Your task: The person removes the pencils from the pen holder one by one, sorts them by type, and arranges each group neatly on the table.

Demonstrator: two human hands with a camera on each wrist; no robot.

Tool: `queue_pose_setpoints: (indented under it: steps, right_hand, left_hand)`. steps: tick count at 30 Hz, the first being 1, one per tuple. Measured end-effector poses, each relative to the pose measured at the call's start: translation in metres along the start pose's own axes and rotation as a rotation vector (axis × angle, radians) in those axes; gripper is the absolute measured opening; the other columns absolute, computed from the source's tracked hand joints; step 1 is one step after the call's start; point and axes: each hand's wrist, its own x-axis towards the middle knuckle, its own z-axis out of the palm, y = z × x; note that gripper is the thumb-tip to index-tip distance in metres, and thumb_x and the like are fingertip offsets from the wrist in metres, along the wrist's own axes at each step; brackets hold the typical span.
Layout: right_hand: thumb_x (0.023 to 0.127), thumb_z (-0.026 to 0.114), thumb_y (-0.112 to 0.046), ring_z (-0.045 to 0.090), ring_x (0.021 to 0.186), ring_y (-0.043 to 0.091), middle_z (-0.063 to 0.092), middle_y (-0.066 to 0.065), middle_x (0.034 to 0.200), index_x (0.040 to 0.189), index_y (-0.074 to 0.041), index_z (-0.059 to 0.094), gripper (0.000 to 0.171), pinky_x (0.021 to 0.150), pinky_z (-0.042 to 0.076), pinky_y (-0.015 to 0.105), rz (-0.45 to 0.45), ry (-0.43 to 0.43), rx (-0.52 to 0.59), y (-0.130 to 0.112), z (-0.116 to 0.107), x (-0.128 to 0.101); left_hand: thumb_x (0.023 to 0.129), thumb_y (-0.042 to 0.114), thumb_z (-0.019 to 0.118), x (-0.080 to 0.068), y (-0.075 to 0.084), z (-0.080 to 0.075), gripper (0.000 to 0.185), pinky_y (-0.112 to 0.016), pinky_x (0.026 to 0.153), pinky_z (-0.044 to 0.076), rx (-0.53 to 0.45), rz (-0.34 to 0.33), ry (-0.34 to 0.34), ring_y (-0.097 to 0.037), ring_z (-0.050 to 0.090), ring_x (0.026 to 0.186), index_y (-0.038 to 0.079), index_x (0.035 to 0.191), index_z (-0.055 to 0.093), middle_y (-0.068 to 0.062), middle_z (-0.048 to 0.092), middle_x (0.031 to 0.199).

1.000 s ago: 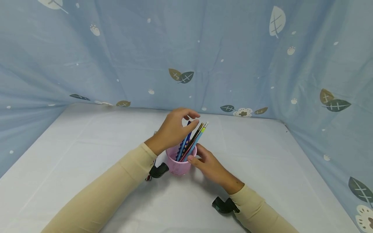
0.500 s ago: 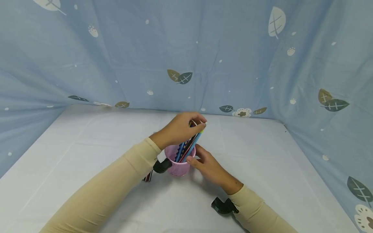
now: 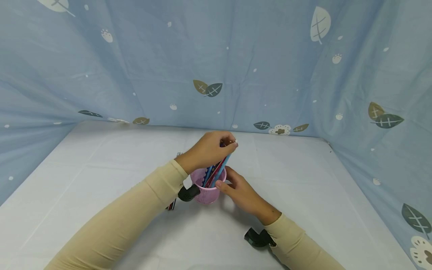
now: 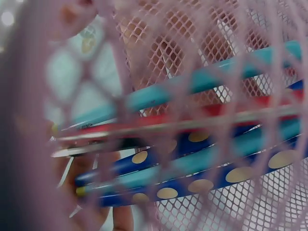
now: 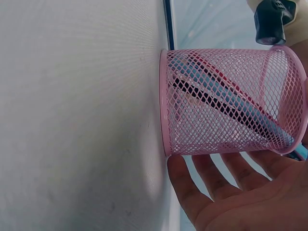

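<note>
Beneath everything, a white-covered table, faintly creased, running back to a straight far edge. Behind it and round to left and right, a blue curtain, hanging in soft folds, printed with leaves, white flowers and pawprints. Near the middle of the table, upright, a pink mesh cup, holding pencils aslant: light blue, red, dark blue with pale dots. Over the cup from the left, the left hand, pinching the pencils' upper ends between thumb and fingers. At the cup's right side, the right hand, curled round it, thumb at the near rim. Just left of the cup, a striped thing, partly hidden behind the left sleeve.
</note>
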Motion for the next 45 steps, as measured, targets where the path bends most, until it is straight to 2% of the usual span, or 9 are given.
queue_pose_setpoints:
  steps: [6, 16, 20, 24, 27, 35, 42, 45]
  right_hand:
    - [0.101, 0.054, -0.048, 0.042, 0.143, 0.029, 0.038, 0.008, 0.159, 0.158, -0.012, 0.027, 0.072, 0.109, 0.044, 0.054, 0.001, 0.009, -0.002, -0.001, -0.001, 0.001]
    - [0.102, 0.055, -0.042, 0.044, 0.142, 0.029, 0.041, 0.007, 0.157, 0.157, -0.014, 0.029, 0.068, 0.110, 0.043, 0.054, 0.030, 0.017, -0.010, -0.002, 0.000, 0.003]
    - [0.102, 0.056, -0.040, 0.045, 0.141, 0.029, 0.043, 0.007, 0.156, 0.157, -0.016, 0.029, 0.065, 0.110, 0.042, 0.055, 0.025, 0.013, 0.001, -0.002, 0.001, 0.004]
    - [0.102, 0.056, -0.043, 0.045, 0.141, 0.029, 0.042, 0.006, 0.156, 0.157, -0.018, 0.030, 0.066, 0.110, 0.042, 0.055, 0.018, 0.009, 0.009, -0.001, 0.001, 0.005]
    - [0.102, 0.055, -0.041, 0.045, 0.141, 0.028, 0.043, 0.006, 0.156, 0.157, -0.018, 0.030, 0.064, 0.110, 0.042, 0.055, 0.019, 0.011, 0.007, -0.002, 0.001, 0.006]
    - [0.100, 0.056, -0.046, 0.045, 0.141, 0.031, 0.042, 0.007, 0.157, 0.157, -0.019, 0.030, 0.069, 0.110, 0.042, 0.056, 0.030, 0.019, -0.002, -0.003, 0.002, 0.006]
    - [0.100, 0.057, -0.047, 0.043, 0.143, 0.031, 0.041, 0.007, 0.157, 0.158, -0.020, 0.028, 0.070, 0.110, 0.041, 0.058, 0.038, 0.026, -0.011, -0.002, 0.003, 0.006]
    - [0.100, 0.056, -0.045, 0.042, 0.144, 0.032, 0.040, 0.006, 0.158, 0.158, -0.020, 0.027, 0.069, 0.110, 0.040, 0.059, 0.037, 0.024, -0.014, -0.002, 0.003, 0.006]
  left_hand:
    - [0.102, 0.032, 0.056, -0.001, 0.003, -0.004, 0.020, -0.032, 0.080, 0.050, -0.009, 0.001, 0.026, -0.014, 0.060, 0.087, 0.017, 0.106, 0.068, 0.003, 0.067, 0.094]
    - [0.102, 0.034, 0.057, -0.004, 0.007, -0.015, 0.021, -0.036, 0.095, 0.051, 0.003, 0.018, 0.101, -0.013, 0.060, 0.110, 0.018, 0.108, 0.070, 0.004, 0.067, 0.110]
    - [0.102, 0.033, 0.057, -0.009, 0.007, -0.021, 0.022, -0.041, 0.101, 0.048, -0.003, 0.030, 0.132, -0.013, 0.058, 0.111, 0.017, 0.110, 0.070, 0.003, 0.066, 0.112]
    - [0.102, 0.033, 0.057, -0.015, 0.006, -0.027, 0.022, -0.041, 0.093, 0.050, -0.024, 0.040, 0.153, -0.014, 0.060, 0.103, 0.018, 0.111, 0.070, 0.002, 0.069, 0.106]
    - [0.103, 0.035, 0.055, -0.017, 0.006, -0.031, 0.022, -0.036, 0.085, 0.053, -0.031, 0.039, 0.159, -0.014, 0.062, 0.097, 0.020, 0.112, 0.069, 0.003, 0.069, 0.105]
    - [0.105, 0.033, 0.052, -0.022, 0.010, -0.048, 0.024, -0.035, 0.079, 0.056, -0.088, 0.064, 0.182, -0.018, 0.065, 0.085, 0.017, 0.115, 0.065, -0.001, 0.067, 0.099]
    - [0.107, 0.030, 0.046, -0.026, 0.009, -0.065, 0.029, -0.033, 0.070, 0.058, -0.134, 0.098, 0.234, -0.021, 0.065, 0.083, 0.011, 0.125, 0.059, -0.003, 0.063, 0.116]
    - [0.108, 0.032, 0.043, -0.028, 0.008, -0.072, 0.031, -0.034, 0.065, 0.058, -0.153, 0.104, 0.260, -0.022, 0.066, 0.080, 0.010, 0.127, 0.056, -0.006, 0.062, 0.115]
